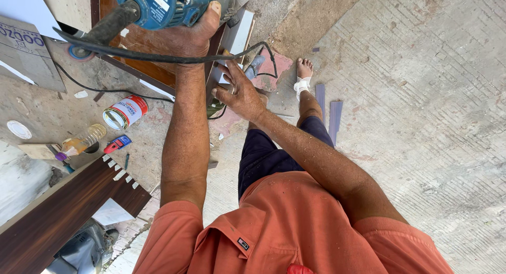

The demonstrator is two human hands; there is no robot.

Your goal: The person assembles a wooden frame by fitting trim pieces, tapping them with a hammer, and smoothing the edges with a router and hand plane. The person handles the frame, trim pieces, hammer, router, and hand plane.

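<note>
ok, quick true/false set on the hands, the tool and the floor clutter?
1. The left hand grips a blue power tool. True.
2. The right hand holds the can. False: it rests open, fingers spread, on the edge of the wooden board.
3. The can stands upright. False: it lies on its side on the floor.
4. A black cord passes across the left wrist. True.
</note>
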